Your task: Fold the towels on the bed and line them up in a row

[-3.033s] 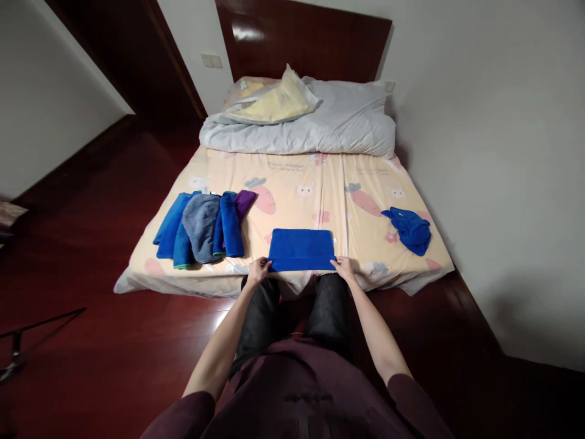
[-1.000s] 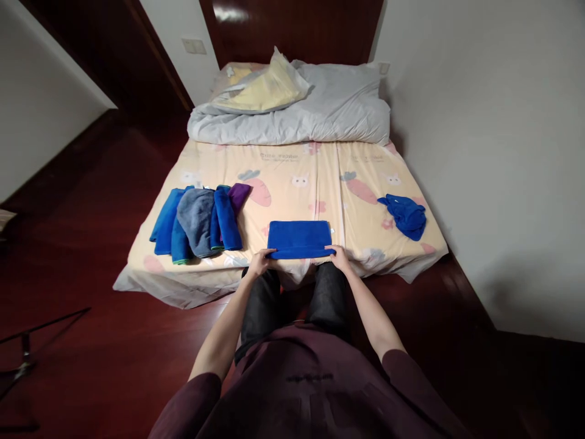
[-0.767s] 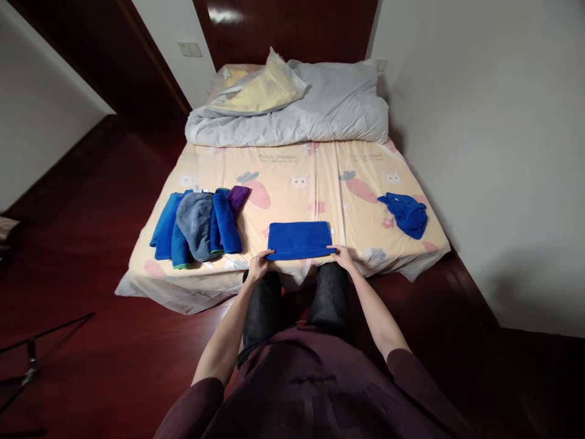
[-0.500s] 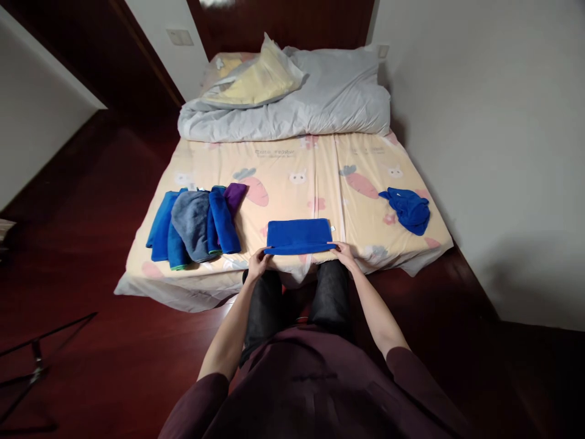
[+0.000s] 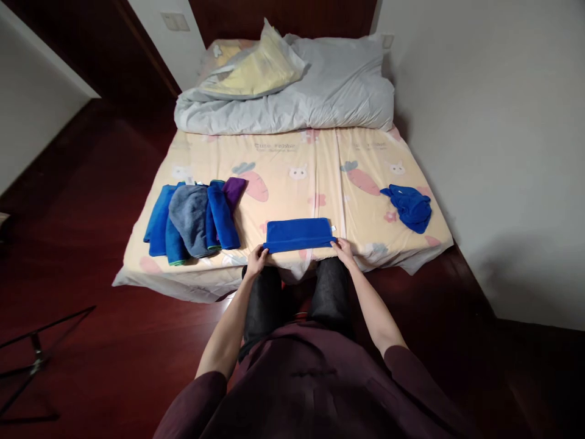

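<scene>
A blue towel (image 5: 299,230) lies flat near the front edge of the bed, its near edge turned over in a narrow strip. My left hand (image 5: 256,259) pinches the left end of that strip. At the strip's right end, my right hand (image 5: 342,250) grips the cloth between thumb and fingers. To the left rest several rolled or folded towels, among them a grey towel (image 5: 189,219), a blue towel (image 5: 223,216) and a purple towel (image 5: 234,192). A crumpled blue towel (image 5: 411,208) sits on the right side of the bed.
The bed (image 5: 292,198) has a yellow sheet with carrot and rabbit prints. A grey quilt (image 5: 338,91) is bunched at the far end with a yellow pillow (image 5: 265,67) on it. Black metal legs (image 5: 34,363) stand on the floor at left. A wall (image 5: 493,152) borders the right.
The turned-over strip of the towel looks slightly wider, with both hands still at its ends. The camera view has shifted a little.
</scene>
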`<action>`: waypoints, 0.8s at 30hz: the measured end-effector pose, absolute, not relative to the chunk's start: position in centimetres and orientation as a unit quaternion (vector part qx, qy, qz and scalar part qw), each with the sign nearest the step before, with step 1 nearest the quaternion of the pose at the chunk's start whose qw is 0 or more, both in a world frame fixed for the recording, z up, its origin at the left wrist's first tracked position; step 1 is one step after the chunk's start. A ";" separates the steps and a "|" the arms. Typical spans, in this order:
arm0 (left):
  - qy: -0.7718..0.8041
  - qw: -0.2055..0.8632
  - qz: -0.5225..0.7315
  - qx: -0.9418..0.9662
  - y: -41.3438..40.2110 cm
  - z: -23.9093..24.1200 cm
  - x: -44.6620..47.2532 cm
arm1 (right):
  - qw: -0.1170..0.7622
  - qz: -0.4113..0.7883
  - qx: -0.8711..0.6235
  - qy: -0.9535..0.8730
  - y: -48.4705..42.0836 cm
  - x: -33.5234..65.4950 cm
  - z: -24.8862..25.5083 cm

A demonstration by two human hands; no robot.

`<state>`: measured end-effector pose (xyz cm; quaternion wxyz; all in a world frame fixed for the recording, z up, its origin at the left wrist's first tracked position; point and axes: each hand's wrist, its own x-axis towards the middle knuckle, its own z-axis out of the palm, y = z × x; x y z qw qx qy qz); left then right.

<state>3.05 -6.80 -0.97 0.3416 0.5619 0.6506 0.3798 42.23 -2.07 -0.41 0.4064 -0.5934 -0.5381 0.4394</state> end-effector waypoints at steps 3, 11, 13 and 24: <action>0.651 0.341 0.381 0.561 -6.9 -0.8 2.7 | 0.407 0.426 -0.597 -0.544 -2.1 42.1 -0.3; 0.682 0.358 0.374 0.516 -5.9 -1.4 2.0 | 0.400 0.414 -0.595 -0.561 -2.1 42.1 -0.2; 0.685 0.371 0.364 0.512 -5.5 -1.6 1.7 | 0.399 0.416 -0.592 -0.564 -2.1 42.2 -0.2; 0.681 0.375 0.339 0.531 -5.4 -2.3 0.9 | 0.404 0.407 -0.586 -0.572 -2.2 42.2 -0.3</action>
